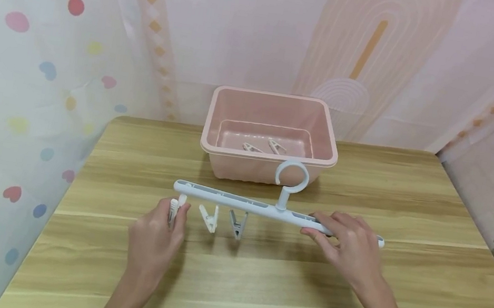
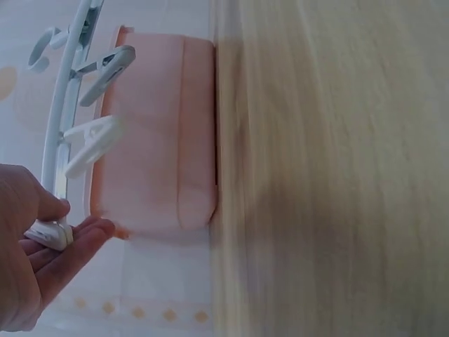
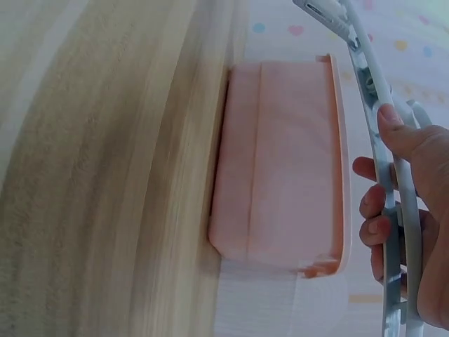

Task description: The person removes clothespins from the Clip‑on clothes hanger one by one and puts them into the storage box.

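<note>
A pale blue clip hanger (image 1: 230, 201) with a round hook (image 1: 292, 177) is held up above the table. My right hand (image 1: 350, 246) grips its bar right of the hook, and in the right wrist view my fingers (image 3: 379, 228) wrap around the bar. At the bar's left end, my left hand (image 1: 152, 241) pinches a white clip (image 2: 52, 235) between thumb and fingers. Whether that clip is fixed onto the bar cannot be told. Further along hang a white clip (image 1: 210, 220) and a grey clip (image 1: 238, 225).
Behind the hanger, a pink plastic bin (image 1: 268, 170) stands on the wooden table (image 1: 254, 299) near its back edge. A white clip (image 1: 251, 148) and another white clip (image 1: 277, 147) lie inside it. Patterned cloth (image 1: 247, 26) hangs behind the table.
</note>
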Demonstrator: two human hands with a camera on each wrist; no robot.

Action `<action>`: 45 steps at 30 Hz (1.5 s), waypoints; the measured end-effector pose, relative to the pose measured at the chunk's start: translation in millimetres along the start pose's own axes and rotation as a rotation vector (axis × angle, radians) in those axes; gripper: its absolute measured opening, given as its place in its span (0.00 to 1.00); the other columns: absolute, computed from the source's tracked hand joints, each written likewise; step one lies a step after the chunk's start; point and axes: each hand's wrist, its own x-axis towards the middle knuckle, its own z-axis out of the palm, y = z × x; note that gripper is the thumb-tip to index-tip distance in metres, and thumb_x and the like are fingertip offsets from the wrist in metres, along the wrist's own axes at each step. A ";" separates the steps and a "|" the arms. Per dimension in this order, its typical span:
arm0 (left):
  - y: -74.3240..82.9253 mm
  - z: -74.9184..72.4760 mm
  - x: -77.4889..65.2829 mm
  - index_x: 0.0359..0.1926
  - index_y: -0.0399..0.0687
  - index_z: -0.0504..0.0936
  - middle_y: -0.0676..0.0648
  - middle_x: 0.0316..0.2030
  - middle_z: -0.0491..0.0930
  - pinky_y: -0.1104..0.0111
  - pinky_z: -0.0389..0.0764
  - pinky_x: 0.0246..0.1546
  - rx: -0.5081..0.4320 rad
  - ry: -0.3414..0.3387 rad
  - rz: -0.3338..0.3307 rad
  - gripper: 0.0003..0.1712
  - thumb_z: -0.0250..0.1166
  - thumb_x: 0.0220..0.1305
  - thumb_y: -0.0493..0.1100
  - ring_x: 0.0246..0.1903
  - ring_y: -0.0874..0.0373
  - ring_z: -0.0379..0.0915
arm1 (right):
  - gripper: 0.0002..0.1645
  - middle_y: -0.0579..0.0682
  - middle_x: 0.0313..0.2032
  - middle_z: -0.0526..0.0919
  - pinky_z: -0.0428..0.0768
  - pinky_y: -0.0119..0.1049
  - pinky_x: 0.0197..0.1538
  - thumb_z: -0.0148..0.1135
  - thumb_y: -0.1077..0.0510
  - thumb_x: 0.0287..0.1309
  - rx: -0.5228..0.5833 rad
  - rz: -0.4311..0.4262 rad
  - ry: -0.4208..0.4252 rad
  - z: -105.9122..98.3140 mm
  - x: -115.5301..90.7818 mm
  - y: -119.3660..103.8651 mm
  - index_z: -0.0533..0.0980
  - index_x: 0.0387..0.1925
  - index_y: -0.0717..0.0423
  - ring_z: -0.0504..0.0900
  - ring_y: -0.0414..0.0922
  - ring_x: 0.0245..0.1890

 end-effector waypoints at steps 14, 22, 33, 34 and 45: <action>2.9 5.6 12.2 0.25 0.33 0.78 0.44 0.13 0.77 0.82 0.63 0.13 -0.146 -0.026 -0.193 0.12 0.68 0.63 0.35 0.13 0.67 0.64 | 0.26 0.39 0.18 0.78 0.66 0.28 0.22 0.62 0.32 0.60 -0.016 0.042 0.065 9.5 -6.0 -17.2 0.89 0.39 0.48 0.63 0.30 0.17; 2.4 -1.3 18.8 0.42 0.25 0.79 0.43 0.27 0.88 0.65 0.87 0.36 -0.827 -0.193 -0.714 0.14 0.65 0.68 0.38 0.27 0.63 0.88 | 0.18 0.37 0.17 0.75 0.64 0.26 0.23 0.74 0.42 0.50 0.029 0.102 0.015 10.4 -7.4 -16.0 0.89 0.40 0.46 0.61 0.29 0.19; -15.1 -14.8 15.4 0.39 0.37 0.81 0.50 0.27 0.89 0.61 0.88 0.39 -1.053 -0.381 -0.788 0.10 0.65 0.69 0.42 0.31 0.56 0.89 | 0.17 0.36 0.19 0.79 0.61 0.24 0.23 0.77 0.46 0.47 0.113 0.158 -0.022 10.6 -9.7 -10.7 0.89 0.40 0.44 0.61 0.29 0.18; -16.7 -16.3 13.6 0.39 0.39 0.81 0.50 0.28 0.89 0.62 0.88 0.39 -1.073 -0.393 -0.784 0.08 0.64 0.70 0.41 0.32 0.56 0.89 | 0.17 0.36 0.20 0.79 0.61 0.25 0.23 0.77 0.46 0.47 0.118 0.160 -0.028 10.7 -9.7 -10.9 0.89 0.40 0.43 0.61 0.29 0.18; -24.7 -19.9 4.2 0.47 0.39 0.81 0.47 0.38 0.89 0.73 0.85 0.45 -1.814 -0.483 -0.739 0.19 0.42 0.81 0.39 0.41 0.58 0.89 | 0.15 0.34 0.25 0.82 0.62 0.26 0.22 0.76 0.45 0.50 0.195 0.225 -0.093 11.0 -6.2 -16.0 0.88 0.42 0.37 0.66 0.32 0.20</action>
